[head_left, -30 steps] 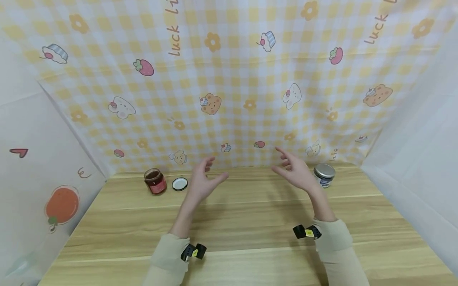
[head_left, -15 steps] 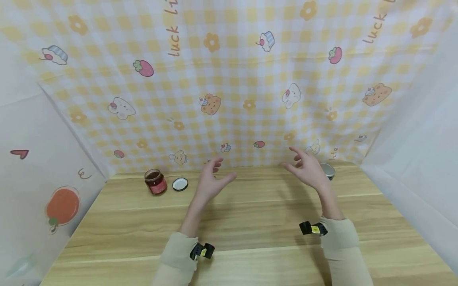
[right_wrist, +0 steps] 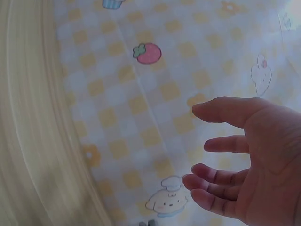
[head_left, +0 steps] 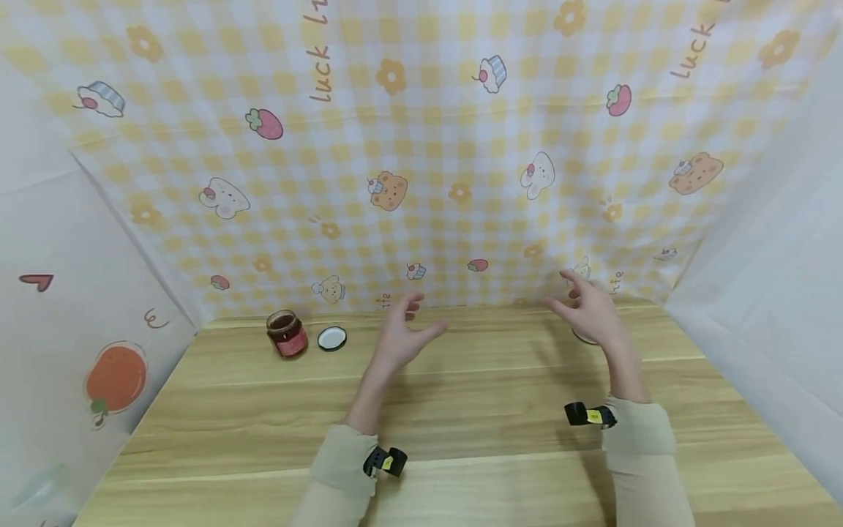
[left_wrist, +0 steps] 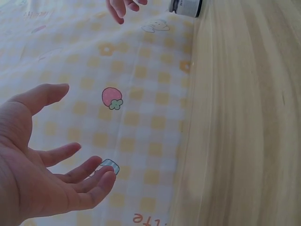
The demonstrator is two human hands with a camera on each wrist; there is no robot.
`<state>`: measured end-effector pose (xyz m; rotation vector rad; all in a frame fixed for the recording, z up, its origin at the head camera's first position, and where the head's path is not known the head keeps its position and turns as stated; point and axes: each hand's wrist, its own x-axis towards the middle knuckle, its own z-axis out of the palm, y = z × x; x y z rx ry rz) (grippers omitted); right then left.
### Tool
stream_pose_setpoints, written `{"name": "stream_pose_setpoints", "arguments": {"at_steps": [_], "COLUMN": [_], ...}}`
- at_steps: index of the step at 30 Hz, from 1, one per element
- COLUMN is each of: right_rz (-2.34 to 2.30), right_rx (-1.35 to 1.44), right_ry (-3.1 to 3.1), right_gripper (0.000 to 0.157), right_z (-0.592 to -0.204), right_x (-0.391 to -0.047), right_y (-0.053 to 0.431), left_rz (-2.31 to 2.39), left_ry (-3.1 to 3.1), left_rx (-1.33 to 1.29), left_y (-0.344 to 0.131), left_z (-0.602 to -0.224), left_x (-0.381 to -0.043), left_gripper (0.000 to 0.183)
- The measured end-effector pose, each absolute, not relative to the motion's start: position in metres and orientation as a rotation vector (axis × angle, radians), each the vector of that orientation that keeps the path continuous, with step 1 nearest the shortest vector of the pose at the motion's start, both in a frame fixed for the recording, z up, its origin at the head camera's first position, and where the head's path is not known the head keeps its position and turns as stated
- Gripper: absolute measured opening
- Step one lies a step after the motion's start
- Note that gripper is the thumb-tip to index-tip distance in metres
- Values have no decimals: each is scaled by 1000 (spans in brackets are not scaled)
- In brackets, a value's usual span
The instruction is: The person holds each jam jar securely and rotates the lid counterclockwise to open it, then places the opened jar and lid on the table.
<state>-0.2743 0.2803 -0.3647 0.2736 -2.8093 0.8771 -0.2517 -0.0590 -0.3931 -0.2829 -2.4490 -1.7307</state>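
Note:
My left hand (head_left: 403, 338) hangs over the back middle of the table with nothing in it, thumb spread from relaxed fingers; its palm fills the lower left of the left wrist view. Farther right my right hand (head_left: 590, 316) is likewise empty and loosely curved, fingers apart in the right wrist view. Behind it in the head view, a jar with a silver lid (head_left: 585, 337) is mostly hidden; the left wrist view catches part of this jar (left_wrist: 186, 6) with its pale label. To the left of my left hand stand an uncapped dark-red jar (head_left: 287, 337) and, beside it, a round lid (head_left: 332, 338) with its white inside up.
The wooden table (head_left: 481, 424) ends at a yellow checked cloth (head_left: 435, 146) hung along its back edge. White sheets (head_left: 777, 293) hang at both sides. A small black camera is strapped to each wrist.
Both hands have drifted to the right, still empty. The right hand now covers most of the silver-lidded jar, which showed fully one second ago. The red jar and the loose lid stayed put.

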Motion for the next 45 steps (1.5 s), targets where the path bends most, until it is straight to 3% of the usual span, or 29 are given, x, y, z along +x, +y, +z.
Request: {"name": "stream_pose_setpoints", "arguments": {"at_steps": [45], "right_rz": [779], "right_rx": [-120], "right_ry": [-3073], "right_gripper": [87], "right_z": [-402], "right_x": [-282], "right_y": [350], "left_rz": [-1872], "left_ry": [-2519], "left_rx": [-412], "left_y": [0], "left_z": [-413], "left_x": [-251], "left_gripper": [70]}}
